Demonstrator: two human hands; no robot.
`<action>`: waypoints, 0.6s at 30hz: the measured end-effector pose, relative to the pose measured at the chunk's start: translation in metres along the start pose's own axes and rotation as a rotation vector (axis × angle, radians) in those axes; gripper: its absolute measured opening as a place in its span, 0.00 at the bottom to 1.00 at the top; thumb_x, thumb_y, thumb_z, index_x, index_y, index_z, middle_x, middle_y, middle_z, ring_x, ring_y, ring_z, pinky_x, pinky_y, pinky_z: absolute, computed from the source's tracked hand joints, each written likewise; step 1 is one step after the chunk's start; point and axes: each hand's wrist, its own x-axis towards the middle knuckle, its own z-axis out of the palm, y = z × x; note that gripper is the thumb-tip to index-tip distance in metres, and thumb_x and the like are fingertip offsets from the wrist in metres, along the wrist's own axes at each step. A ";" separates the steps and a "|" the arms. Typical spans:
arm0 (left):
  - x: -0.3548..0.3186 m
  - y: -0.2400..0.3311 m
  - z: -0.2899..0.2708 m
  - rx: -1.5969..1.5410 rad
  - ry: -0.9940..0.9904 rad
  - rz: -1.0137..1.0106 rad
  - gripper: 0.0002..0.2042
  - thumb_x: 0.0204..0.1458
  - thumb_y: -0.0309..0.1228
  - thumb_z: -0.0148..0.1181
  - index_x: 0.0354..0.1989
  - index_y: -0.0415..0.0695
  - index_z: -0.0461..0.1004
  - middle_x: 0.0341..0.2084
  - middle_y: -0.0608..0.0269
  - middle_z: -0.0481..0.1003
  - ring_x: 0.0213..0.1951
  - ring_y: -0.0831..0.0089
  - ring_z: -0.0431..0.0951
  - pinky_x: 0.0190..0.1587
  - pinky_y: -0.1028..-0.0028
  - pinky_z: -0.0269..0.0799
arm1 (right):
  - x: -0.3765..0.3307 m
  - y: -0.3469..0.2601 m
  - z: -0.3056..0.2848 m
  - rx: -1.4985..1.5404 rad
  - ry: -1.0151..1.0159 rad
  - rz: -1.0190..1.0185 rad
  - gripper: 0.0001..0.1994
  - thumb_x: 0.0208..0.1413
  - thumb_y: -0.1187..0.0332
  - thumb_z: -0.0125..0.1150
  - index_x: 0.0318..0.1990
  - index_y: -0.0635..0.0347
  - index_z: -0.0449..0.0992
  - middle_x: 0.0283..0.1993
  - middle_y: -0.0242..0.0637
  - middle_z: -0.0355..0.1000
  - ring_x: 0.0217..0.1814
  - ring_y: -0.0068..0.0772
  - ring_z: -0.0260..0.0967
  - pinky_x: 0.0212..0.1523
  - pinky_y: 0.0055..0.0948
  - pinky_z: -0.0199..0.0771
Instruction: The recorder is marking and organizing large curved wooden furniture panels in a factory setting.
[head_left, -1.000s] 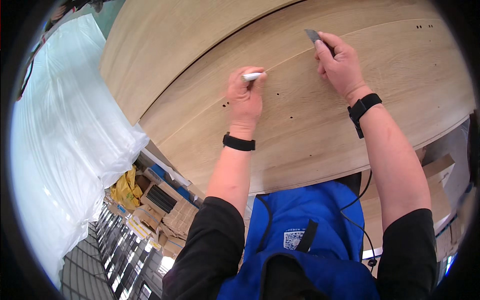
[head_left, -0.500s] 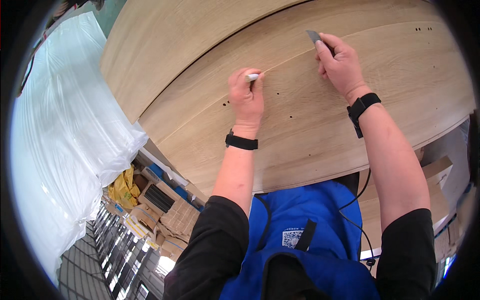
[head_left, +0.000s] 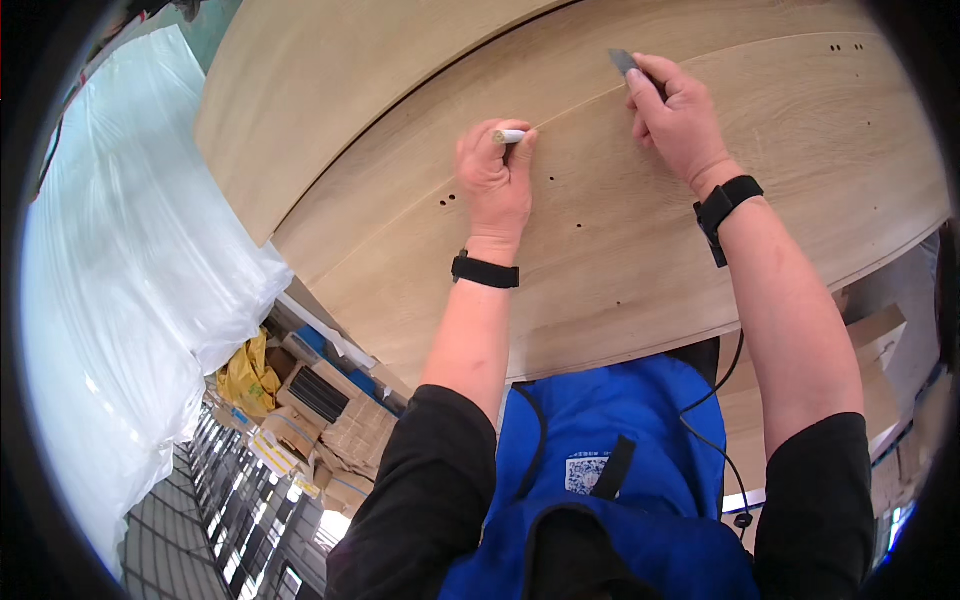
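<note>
My left hand [head_left: 494, 182] is closed around a short white pen-shaped stick [head_left: 509, 136] with a beige end. It is at a thin pale seam on a light wood-grain panel [head_left: 660, 230]; whether the stick's hidden end touches the panel I cannot tell. To the right and farther off, my right hand [head_left: 678, 118] grips a flat grey scraper blade [head_left: 622, 62], its slanted end pointing up and left over the panel. Fingers hide the rest of the blade. Several small dark holes dot the panel, a pair of them [head_left: 447, 200] just left of my left wrist.
Another wood-grain panel [head_left: 300, 90] lies beyond a dark gap at the far left. White plastic sheeting [head_left: 130, 300] covers something on the left. Cardboard boxes [head_left: 355, 435] and a yellow bag [head_left: 248, 378] are at the lower left. A black cord [head_left: 735, 455] hangs beside my blue apron [head_left: 610, 420].
Both hands sit slightly farther away. In my left hand the white stick has shifted, and more of its length shows. The view has moved a little over the panel.
</note>
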 end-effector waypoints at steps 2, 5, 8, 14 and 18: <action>0.001 0.001 0.002 0.035 0.014 0.053 0.06 0.54 0.30 0.64 0.37 0.44 0.76 0.34 0.62 0.75 0.37 0.71 0.71 0.41 0.73 0.68 | 0.002 -0.002 -0.003 0.071 0.011 0.021 0.14 0.62 0.65 0.55 0.50 0.65 0.74 0.26 0.29 0.69 0.21 0.17 0.65 0.22 0.20 0.68; -0.002 0.003 0.002 -0.047 0.019 -0.011 0.06 0.51 0.28 0.65 0.35 0.46 0.74 0.34 0.62 0.73 0.39 0.62 0.70 0.42 0.67 0.67 | 0.002 -0.002 -0.003 0.042 0.017 0.027 0.15 0.62 0.65 0.55 0.50 0.65 0.74 0.27 0.29 0.69 0.20 0.17 0.66 0.21 0.20 0.68; -0.003 0.000 -0.001 0.012 0.017 0.066 0.07 0.51 0.28 0.65 0.36 0.46 0.74 0.34 0.61 0.73 0.39 0.62 0.71 0.41 0.67 0.68 | 0.002 -0.002 -0.003 0.029 0.011 0.022 0.14 0.62 0.65 0.55 0.50 0.65 0.74 0.26 0.29 0.69 0.20 0.17 0.67 0.21 0.20 0.68; -0.012 -0.008 -0.012 -0.017 0.031 -0.027 0.04 0.54 0.27 0.63 0.36 0.42 0.75 0.34 0.60 0.73 0.40 0.68 0.72 0.41 0.73 0.68 | 0.004 0.003 -0.005 0.017 0.008 -0.009 0.14 0.61 0.65 0.56 0.50 0.64 0.75 0.25 0.29 0.69 0.21 0.17 0.68 0.21 0.20 0.68; -0.010 -0.004 -0.011 -0.175 0.010 -0.100 0.06 0.54 0.29 0.64 0.37 0.42 0.77 0.34 0.61 0.73 0.39 0.68 0.72 0.42 0.74 0.67 | 0.002 0.001 -0.004 -0.008 0.011 0.013 0.15 0.61 0.65 0.56 0.50 0.64 0.74 0.26 0.28 0.69 0.21 0.17 0.67 0.21 0.20 0.68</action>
